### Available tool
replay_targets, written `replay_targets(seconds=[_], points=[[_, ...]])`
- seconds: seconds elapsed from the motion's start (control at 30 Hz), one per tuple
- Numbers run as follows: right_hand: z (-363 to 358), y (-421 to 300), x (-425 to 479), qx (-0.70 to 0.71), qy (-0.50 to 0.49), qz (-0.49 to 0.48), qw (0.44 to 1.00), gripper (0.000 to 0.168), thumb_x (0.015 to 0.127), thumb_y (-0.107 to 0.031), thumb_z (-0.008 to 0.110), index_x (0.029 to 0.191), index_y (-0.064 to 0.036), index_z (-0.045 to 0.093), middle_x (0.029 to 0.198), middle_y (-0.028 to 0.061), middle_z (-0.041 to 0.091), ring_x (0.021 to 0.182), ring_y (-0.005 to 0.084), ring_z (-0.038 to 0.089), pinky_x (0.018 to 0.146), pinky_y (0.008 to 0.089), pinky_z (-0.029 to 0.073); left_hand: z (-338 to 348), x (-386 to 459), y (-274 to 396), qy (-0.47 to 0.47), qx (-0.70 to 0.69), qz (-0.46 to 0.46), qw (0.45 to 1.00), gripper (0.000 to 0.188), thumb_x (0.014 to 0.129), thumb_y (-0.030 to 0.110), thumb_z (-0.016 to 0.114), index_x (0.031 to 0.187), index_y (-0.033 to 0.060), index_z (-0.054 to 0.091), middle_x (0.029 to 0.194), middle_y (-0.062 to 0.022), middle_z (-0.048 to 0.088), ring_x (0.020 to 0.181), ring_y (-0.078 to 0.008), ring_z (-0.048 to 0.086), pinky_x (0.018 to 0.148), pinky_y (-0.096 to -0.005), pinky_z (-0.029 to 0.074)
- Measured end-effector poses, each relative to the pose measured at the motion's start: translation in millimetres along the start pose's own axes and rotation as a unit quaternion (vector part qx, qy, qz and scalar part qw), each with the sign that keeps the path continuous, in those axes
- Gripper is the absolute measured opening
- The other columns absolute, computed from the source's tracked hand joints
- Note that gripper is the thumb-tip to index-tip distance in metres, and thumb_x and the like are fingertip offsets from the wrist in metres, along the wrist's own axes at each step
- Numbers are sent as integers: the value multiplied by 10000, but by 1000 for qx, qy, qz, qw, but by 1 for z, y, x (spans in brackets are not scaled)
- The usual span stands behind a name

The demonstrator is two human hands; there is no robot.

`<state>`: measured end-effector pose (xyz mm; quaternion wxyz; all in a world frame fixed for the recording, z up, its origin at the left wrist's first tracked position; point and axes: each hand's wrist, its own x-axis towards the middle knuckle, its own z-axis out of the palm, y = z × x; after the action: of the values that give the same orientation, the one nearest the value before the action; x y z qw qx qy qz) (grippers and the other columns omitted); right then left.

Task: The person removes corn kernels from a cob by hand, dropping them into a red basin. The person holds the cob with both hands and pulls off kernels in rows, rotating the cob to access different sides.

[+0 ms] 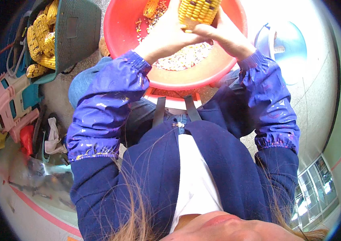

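Observation:
A yellow corn cob [200, 11] with scattered dark kernels is held between both my hands above a red plastic basin [122, 33]. My left hand [173, 34] grips its left side and lower end. On the other side my right hand [227, 31] wraps the cob, its thumb lying across the lower end. The cob's upper end is cut off by the picture's edge. Loose yellow, white and dark kernels [179, 60] cover part of the basin's bottom beneath my hands. A more orange cob [150, 9] lies in the basin at the far left.
At the left stands a green woven basket [78, 33] holding several corn cobs [39, 39]. Pink plastic furniture [15, 105] and a pale cloth [53, 137] are nearer me on that side. A blue plastic container [290, 45] sits at the right in bright glare.

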<state>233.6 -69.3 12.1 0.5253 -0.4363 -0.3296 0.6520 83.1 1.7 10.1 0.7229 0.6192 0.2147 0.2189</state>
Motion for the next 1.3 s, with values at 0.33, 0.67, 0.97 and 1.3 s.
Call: replay_targets(seconds=[0.33, 0.67, 0.97, 1.3], points=[[-11, 15, 2, -35, -37, -23, 998, 795, 741, -42, 789, 1382, -50, 319, 1210, 84, 558, 1083, 175, 581, 924, 326, 489, -1, 3, -30, -6, 38, 128, 991, 817, 750, 14, 752, 1368, 49, 219, 1235, -142, 499, 1105, -238, 561, 869, -384, 522], [-3, 11, -1, 5, -21, -44, 999, 695, 756, 11, 759, 1328, -45, 369, 1172, 89, 583, 1070, 189, 599, 929, 343, 506, -2, 0, -21, -6, -74, 45, 996, 948, 700, 80, 819, 1405, 52, 186, 1351, -134, 424, 1253, -230, 449, 1051, -394, 381], [-9, 35, 17, -32, 76, -251, 965, 706, 883, -436, 635, 1378, -32, 334, 1227, 90, 546, 1104, 204, 557, 976, 363, 446, 11, -5, 0, -3, -87, -77, 993, 826, 703, 169, 818, 1323, 35, 288, 1201, -163, 517, 1072, -263, 548, 900, -374, 469], [2, 17, 8, 164, 109, -47, 979, 280, 972, -245, 449, 1160, -49, 519, 977, 51, 609, 870, 138, 595, 784, 295, 498, 11, -11, -7, -59, 99, -126, 985, 518, 908, 346, 618, 1269, 14, 450, 1095, -69, 596, 991, -135, 584, 855, -295, 481]])
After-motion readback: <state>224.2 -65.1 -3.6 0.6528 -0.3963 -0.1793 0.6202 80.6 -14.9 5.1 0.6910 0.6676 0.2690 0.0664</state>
